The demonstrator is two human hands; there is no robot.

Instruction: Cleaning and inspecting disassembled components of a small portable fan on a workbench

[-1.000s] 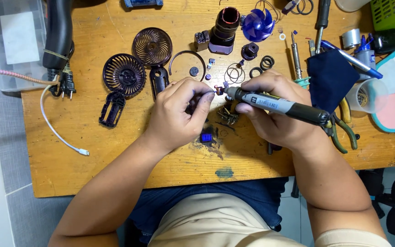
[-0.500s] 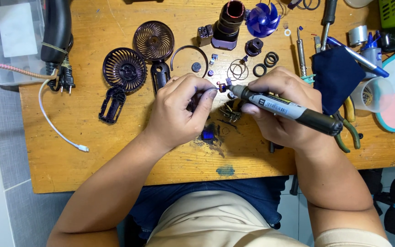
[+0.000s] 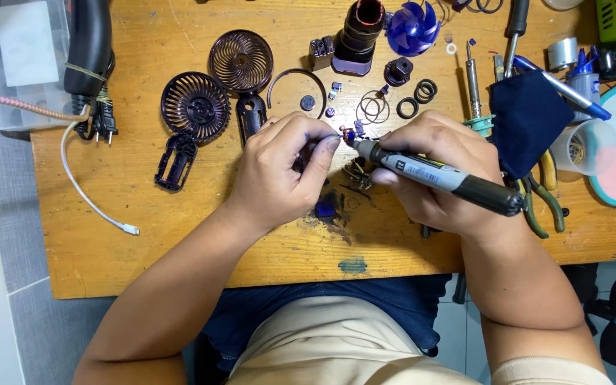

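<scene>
My left hand point(image 3: 279, 171) pinches a tiny dark part point(image 3: 346, 133) between thumb and fingertips above the wooden table point(image 3: 180, 242). My right hand point(image 3: 436, 178) grips a grey and black pen-shaped power tool point(image 3: 436, 173), whose tip touches that part. Just under the hands lie a small blue piece point(image 3: 324, 209) and a small metal assembly point(image 3: 356, 171). Both hands meet at the table's middle.
Fan parts lie at the back: two round dark grilles point(image 3: 195, 105), a dark cylinder housing point(image 3: 356, 36), a blue fan blade point(image 3: 413, 27), rings point(image 3: 416, 98). A white cable point(image 3: 87, 199) is on the left. A dark blue cloth point(image 3: 529, 121), pliers point(image 3: 540, 203), pens and a clear cup point(image 3: 584, 146) are on the right.
Both hands stay together on the small part; the view has shifted slightly, and the tool's tip has stayed at the part.
</scene>
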